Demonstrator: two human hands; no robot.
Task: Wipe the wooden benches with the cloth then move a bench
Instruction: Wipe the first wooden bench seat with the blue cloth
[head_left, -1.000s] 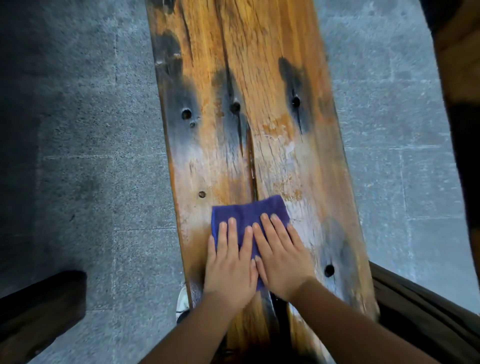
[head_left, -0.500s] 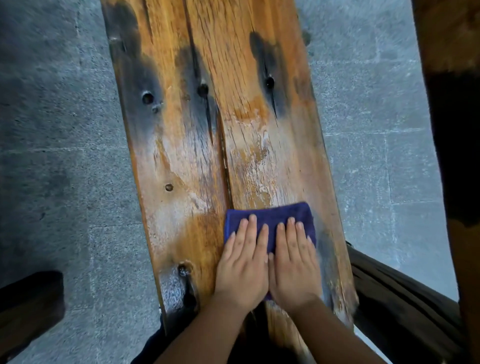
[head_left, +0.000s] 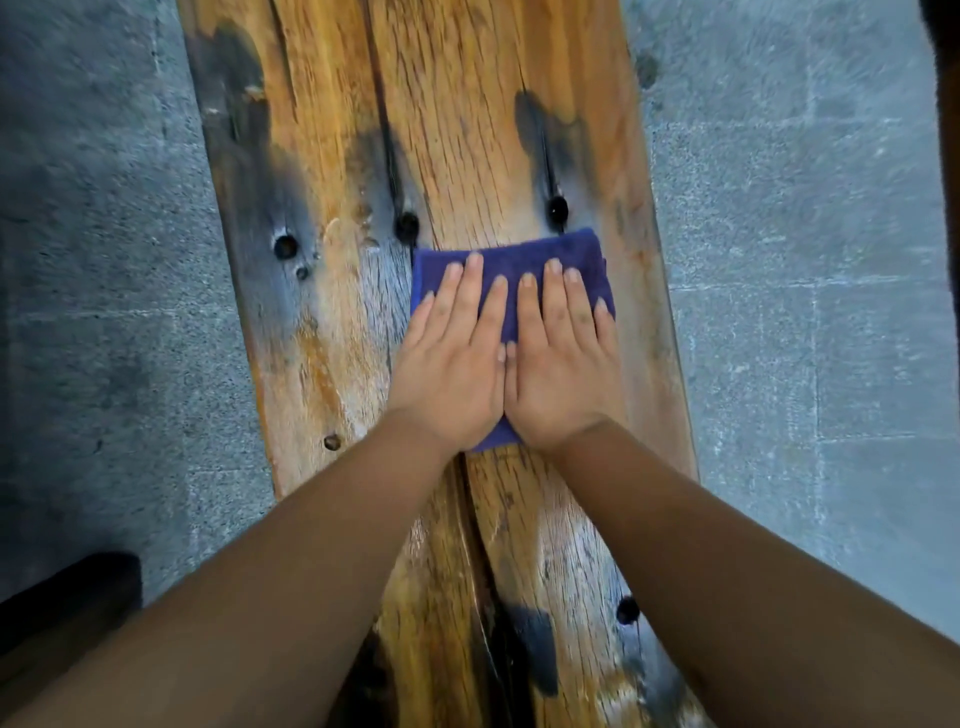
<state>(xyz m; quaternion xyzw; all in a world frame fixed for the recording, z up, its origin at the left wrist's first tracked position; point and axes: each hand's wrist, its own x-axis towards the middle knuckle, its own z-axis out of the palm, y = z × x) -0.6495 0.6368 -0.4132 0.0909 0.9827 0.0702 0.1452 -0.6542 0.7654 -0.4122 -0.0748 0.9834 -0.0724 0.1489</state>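
Both hands lay flat and side by side, the left hand (head_left: 451, 371) and right hand (head_left: 563, 371) pressing the blue cloth (head_left: 519, 257) on the wooden bench (head_left: 467, 130). The cloth looked soft and light. The bench looked heavy and hard; better to grab its long edges.

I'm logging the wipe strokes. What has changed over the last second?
Both hands, left and right, pushed the cloth forward along the bench, from the near end up to the three dark holes. Nothing was gripped or let go: both palms stay flat, side by side on the cloth.
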